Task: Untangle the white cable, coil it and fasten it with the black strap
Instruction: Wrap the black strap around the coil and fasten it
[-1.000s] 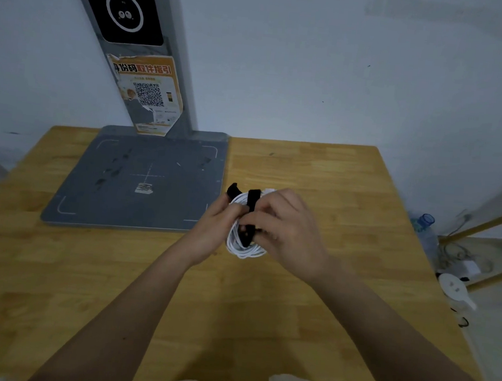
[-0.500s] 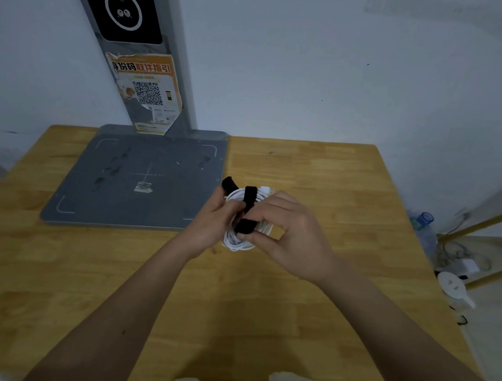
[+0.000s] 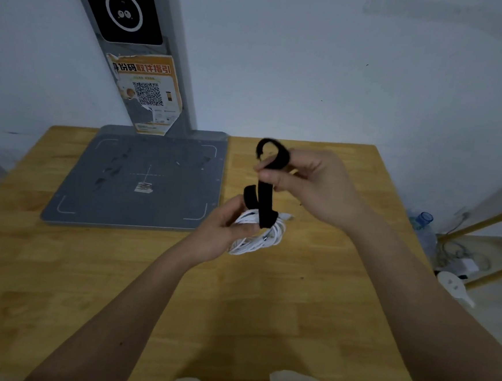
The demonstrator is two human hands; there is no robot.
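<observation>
1. An orange-and-white sticker [image 3: 147, 93], torn at the edges, is seen on the grey post [image 3: 175, 64] in the upper left of the frame; a QR code and Chinese characters are printed on it, too blurred to be read reliably. A black panel [image 3: 123, 6] with a white ring is set above it.
2. A flat grey metal plate [image 3: 142, 181] with white corner marks and a dashed cross is laid on the wooden table [image 3: 56, 280].
3. The white cable [image 3: 258, 234], thin and glossy, is held as a coil at the frame's centre, above the table.
4. The left hand [image 3: 225, 233] is closed around the coil's left side.
5. The black strap [image 3: 265, 203], flat and matte, is looped around the coil; its long end is pulled upward, curling at the top.
6. The right hand [image 3: 310, 186] is pinched shut on that end, up and right of the coil.
</observation>
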